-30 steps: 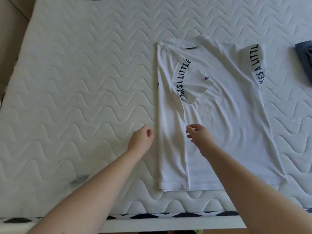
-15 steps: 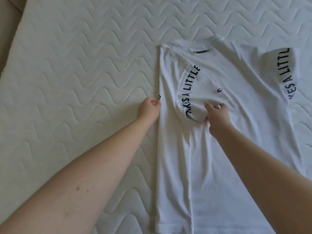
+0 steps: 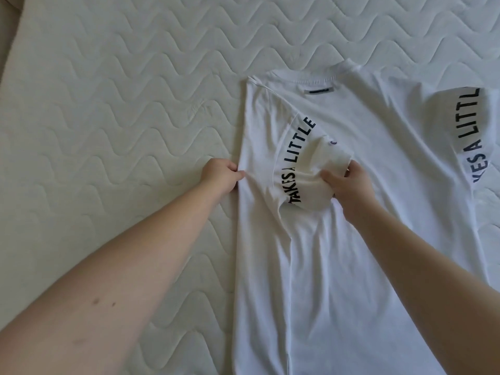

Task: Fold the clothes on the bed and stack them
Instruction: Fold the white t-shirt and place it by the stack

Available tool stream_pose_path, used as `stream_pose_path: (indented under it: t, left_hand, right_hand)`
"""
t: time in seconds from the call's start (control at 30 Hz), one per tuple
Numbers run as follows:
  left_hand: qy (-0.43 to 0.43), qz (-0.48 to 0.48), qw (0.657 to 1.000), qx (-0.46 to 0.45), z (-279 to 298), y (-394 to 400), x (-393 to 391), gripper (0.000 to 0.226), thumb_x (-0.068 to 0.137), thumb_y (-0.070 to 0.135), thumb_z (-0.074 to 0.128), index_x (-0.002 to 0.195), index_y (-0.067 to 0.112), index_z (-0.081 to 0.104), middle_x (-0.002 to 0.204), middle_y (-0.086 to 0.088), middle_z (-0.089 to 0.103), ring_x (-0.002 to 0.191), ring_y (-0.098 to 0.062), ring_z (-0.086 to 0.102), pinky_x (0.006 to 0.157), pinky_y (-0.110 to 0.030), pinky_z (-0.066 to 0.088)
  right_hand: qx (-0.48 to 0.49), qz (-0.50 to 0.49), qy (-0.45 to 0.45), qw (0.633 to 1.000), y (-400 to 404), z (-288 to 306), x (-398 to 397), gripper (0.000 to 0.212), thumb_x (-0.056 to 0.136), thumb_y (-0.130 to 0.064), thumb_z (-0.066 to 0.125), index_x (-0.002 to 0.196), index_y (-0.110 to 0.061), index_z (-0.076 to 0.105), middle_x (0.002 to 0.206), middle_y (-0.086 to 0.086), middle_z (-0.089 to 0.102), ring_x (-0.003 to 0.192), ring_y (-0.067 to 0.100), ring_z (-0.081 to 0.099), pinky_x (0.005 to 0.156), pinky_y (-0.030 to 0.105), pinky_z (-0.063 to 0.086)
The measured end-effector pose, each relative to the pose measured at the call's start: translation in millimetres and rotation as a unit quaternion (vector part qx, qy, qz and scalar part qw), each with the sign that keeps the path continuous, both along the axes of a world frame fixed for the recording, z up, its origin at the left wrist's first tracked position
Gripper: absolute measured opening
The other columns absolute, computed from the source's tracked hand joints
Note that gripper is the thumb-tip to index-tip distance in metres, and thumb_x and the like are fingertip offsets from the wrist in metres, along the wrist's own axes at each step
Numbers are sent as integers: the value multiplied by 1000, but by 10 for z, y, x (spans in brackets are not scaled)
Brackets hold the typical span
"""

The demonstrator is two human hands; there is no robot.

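A white T-shirt (image 3: 365, 239) lies flat on the quilted mattress (image 3: 108, 117), collar at the far end, black lettering on both sleeves. Its left side is folded inward over the body. My left hand (image 3: 220, 175) pinches the folded left edge of the shirt. My right hand (image 3: 346, 184) grips the end of the left sleeve (image 3: 305, 163), which is lifted and bunched over the chest. The right sleeve (image 3: 470, 131) lies folded in flat at the right edge of the view.
The white mattress stretches to the left and beyond the shirt. Its far left edge shows at the top left corner (image 3: 8, 28).
Both hands moved up the shirt from near the hem to sleeve height. The left took hold of the folded edge; the right grasped the sleeve end and raised it.
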State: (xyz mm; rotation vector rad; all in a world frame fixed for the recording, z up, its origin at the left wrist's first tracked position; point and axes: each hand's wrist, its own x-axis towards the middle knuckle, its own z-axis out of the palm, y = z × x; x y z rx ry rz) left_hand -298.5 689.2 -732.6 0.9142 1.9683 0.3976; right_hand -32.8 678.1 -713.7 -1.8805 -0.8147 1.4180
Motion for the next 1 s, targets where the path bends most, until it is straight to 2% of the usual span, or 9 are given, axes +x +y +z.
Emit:
stream_pose_path:
  t: [0.13,0.27,0.37,0.43,0.53,0.63,0.8,0.9,1.0]
  left_hand:
    - [-53,-4,998,-20,61,30,-47,19,88,8,68,107,3,67,96,-13,65,84,-24,62,67,-30,54]
    - [-44,-49,998,1,83,83,-79,16,88,18,70,99,11,61,88,-7,63,76,-22,62,60,-28,52]
    - [24,-82,994,66,66,230,-106,23,86,31,71,99,14,63,83,1,64,80,-22,66,73,-33,56]
    - [31,-94,992,79,76,384,-87,29,87,32,70,108,13,64,89,2,65,89,-22,66,82,-34,54]
    - [9,-120,991,61,110,627,-19,29,85,28,73,107,11,64,94,0,66,88,-21,64,82,-30,49]
    - [-1,-136,990,47,76,734,7,24,86,27,71,100,8,67,98,-7,71,89,-23,66,84,-32,50]
    - [-91,-78,993,7,74,824,3,20,94,26,62,106,11,69,106,-9,71,98,-26,68,93,-35,53]
    - [-123,-72,990,-5,13,844,-74,6,93,21,63,94,19,69,104,-10,72,97,-27,69,95,-40,52]
    - [-143,-68,987,0,-95,810,-159,22,85,29,67,97,12,72,102,-13,73,100,-32,68,97,-45,51]
  right_hand:
    - [-33,-7,-24,999,-62,-118,123,21,84,-20,70,103,-22,62,96,5,72,84,27,72,82,50,59]
    - [8,-64,-159,985,23,-79,68,45,79,-41,63,120,-29,49,110,-3,59,98,23,63,92,48,51]
    - [53,-35,-283,957,231,22,-9,58,86,-34,61,139,-22,41,132,2,50,124,26,46,107,38,32]
    - [76,62,-321,942,417,100,-108,59,92,-33,58,145,-20,38,142,1,47,133,26,38,109,37,24]
    - [89,228,-281,928,773,95,-311,62,94,-32,58,150,-22,32,147,-1,45,137,25,35,113,43,27]
    - [55,313,-260,912,1126,89,-555,70,93,-38,59,152,-21,25,147,3,44,137,27,37,111,48,32]
    - [7,319,-259,912,1564,38,-792,63,89,-50,61,142,-23,41,138,6,51,126,31,47,105,48,40]
    - [33,328,-268,905,1763,37,-958,49,90,-47,61,131,-21,54,128,4,59,119,28,54,99,41,45]
    - [68,346,-250,902,1954,96,-1183,44,95,-38,58,132,-16,55,127,4,61,114,26,58,90,32,45]
